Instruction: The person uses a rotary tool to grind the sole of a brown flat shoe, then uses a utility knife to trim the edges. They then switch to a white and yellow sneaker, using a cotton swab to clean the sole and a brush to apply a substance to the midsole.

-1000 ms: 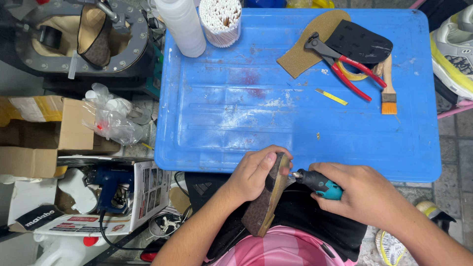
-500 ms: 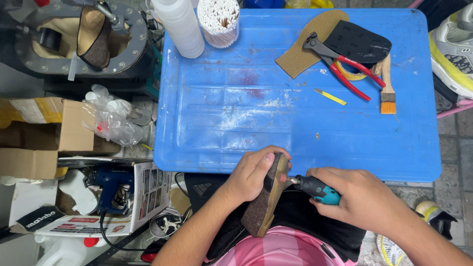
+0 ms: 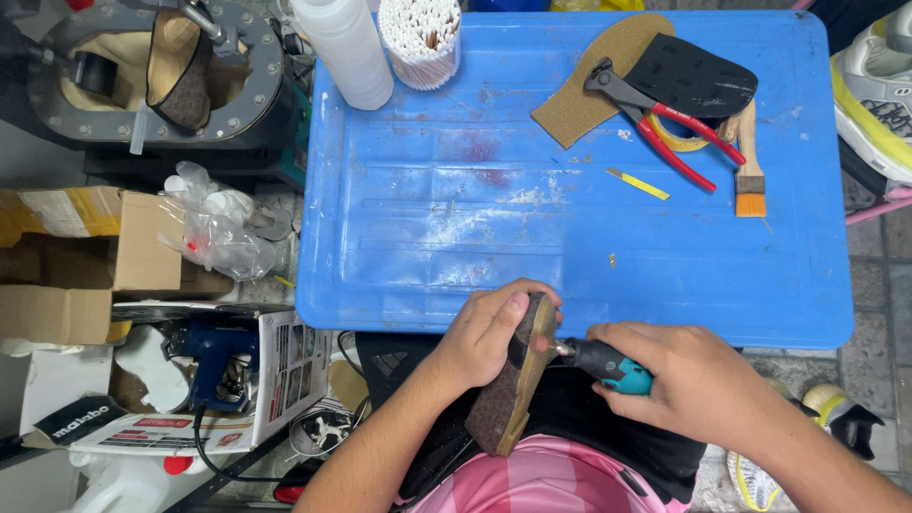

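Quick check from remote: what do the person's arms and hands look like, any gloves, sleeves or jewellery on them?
Both the left hand and the right hand are bare, with no gloves. The forearms are uncovered as far as the frame shows, no sleeves. No rings, watch or bands are visible. Fingernails are short.

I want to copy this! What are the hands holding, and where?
Left hand grips the shoe near its top end; right hand holds the small tool by its handle.

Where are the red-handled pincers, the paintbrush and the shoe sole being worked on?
Red-handled pincers [image 3: 665,128], head view, on the crossed handles.
Paintbrush [image 3: 750,190], head view, on the ferrule.
Shoe sole [image 3: 513,399], head view, on its edge.
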